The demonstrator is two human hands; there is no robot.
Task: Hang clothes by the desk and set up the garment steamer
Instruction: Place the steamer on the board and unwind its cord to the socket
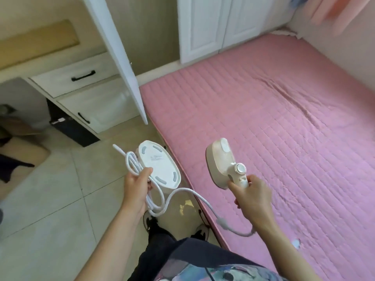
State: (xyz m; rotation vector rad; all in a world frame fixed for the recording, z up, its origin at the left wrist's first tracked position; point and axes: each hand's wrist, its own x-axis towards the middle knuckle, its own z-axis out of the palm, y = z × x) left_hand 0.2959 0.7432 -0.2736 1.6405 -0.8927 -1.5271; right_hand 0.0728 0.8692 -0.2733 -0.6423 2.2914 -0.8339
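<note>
Steamer (220,163) cream, white dial. Base (160,165) white, grey pads. Cord (182,192) white. Mattress cover (284,128) pink, quilted stripes. Drawer handles (83,76) black.

Open tiled floor (50,199) left of hands; pink bed (284,128) blocks right, open wardrobe door (121,57) juts ahead, drawer unit (85,94) beyond.

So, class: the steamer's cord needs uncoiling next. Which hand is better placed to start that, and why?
Probably the left hand: it already grips the coiled cord along with the white base. The right hand is wrapped around the steamer handle, away from the coil.
</note>
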